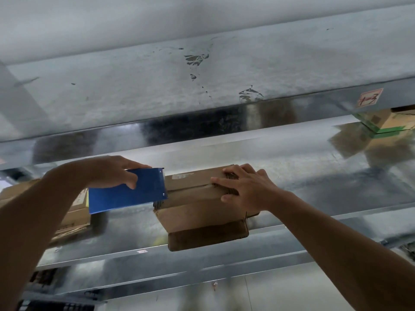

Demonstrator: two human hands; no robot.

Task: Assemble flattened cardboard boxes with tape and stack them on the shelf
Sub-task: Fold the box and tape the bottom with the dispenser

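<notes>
A small brown cardboard box (193, 205) stands on the shiny metal shelf (314, 180), its reflection showing below it. My right hand (244, 187) rests on the box's top right end, fingers spread and bent over the flap seam. My left hand (112, 171) grips a blue tape dispenser (128, 191), thumb under and fingers over it. The dispenser's right edge sits against the box's left end, at the top seam.
Another cardboard box (76, 212) lies on the same shelf at the left, partly behind my left arm. A box with green tape (386, 124) sits at the far right. The upper metal shelf (202, 86) hangs just above, with a red label (369, 98) on its rim.
</notes>
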